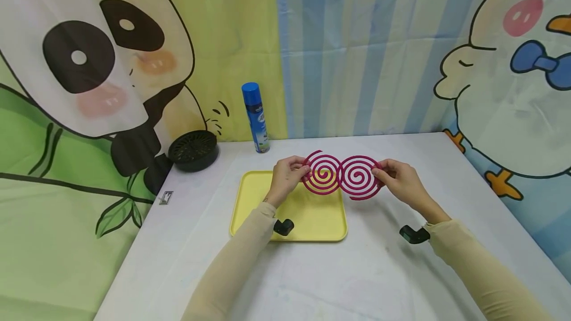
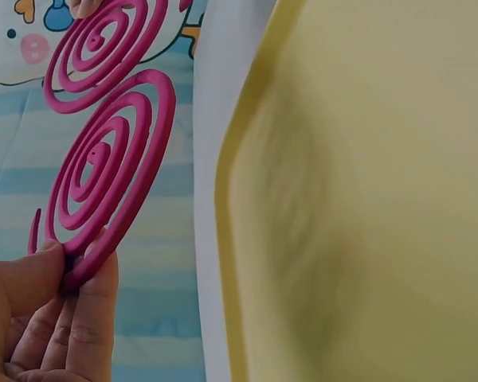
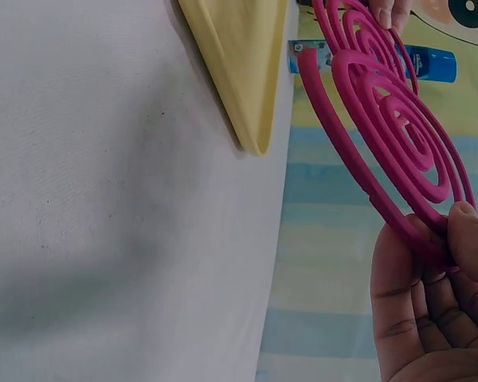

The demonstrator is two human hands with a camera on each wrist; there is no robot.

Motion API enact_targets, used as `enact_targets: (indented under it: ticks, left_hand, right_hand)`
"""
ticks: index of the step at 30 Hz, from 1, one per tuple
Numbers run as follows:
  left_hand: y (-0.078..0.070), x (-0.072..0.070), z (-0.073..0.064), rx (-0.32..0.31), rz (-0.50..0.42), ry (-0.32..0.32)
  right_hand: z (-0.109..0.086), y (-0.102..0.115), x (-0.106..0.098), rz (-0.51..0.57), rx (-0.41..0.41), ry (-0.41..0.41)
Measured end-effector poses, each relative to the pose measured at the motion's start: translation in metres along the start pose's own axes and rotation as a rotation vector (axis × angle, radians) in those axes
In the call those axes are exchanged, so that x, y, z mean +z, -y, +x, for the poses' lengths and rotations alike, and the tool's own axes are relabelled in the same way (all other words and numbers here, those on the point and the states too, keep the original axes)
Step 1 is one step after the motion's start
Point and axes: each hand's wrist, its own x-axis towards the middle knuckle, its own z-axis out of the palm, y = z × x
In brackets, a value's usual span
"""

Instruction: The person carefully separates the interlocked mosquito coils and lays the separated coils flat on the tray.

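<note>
Two magenta mosquito coils are held up side by side over the table, their edges overlapping in the middle. My left hand (image 1: 285, 178) pinches the outer rim of the left coil (image 1: 324, 174) between thumb and fingers, above the yellow tray (image 1: 308, 222). At the far side of the right coil (image 1: 357, 176), my right hand (image 1: 405, 185) grips its rim the same way, to the right of the tray. In the left wrist view the left coil (image 2: 98, 151) shows its full spiral, with a loose outer end near the thumb. The right wrist view shows the right coil's free outer end.
A round black coil holder (image 1: 194, 151) with a slatted top sits at the table's back left. Beside it stands a blue spray can (image 1: 257, 120). A small metal coil stand (image 1: 166, 197) lies near the left edge. Printed curtains line the back and sides.
</note>
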Motion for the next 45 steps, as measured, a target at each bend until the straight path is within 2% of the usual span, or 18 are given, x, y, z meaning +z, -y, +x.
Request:
enact_targets:
  ticks: [13,22,29,34,39,45]
  left_hand:
    - [0.006,-0.026,-0.004,-0.016,0.116,-0.029]
    - [0.013,-0.043,-0.010,-0.017,0.133,-0.037]
    - [0.017,-0.054,-0.014,-0.058,0.162,-0.058]
    - [0.020,-0.062,-0.015,-0.073,0.205,-0.069]
    - [0.025,-0.069,-0.016,-0.074,0.203,-0.067]
    - [0.031,-0.075,-0.018,-0.061,0.305,-0.081]
  right_hand:
    - [0.004,0.001,0.009,0.023,0.003,0.007]
    - [0.006,0.005,0.016,0.032,0.030,0.025]
    - [0.009,0.007,0.021,0.034,0.037,0.031]
    - [0.011,0.007,0.024,0.042,0.037,0.036]
    - [0.012,0.007,0.027,0.052,0.028,0.041]
    - [0.013,0.007,0.030,0.062,0.015,0.048]
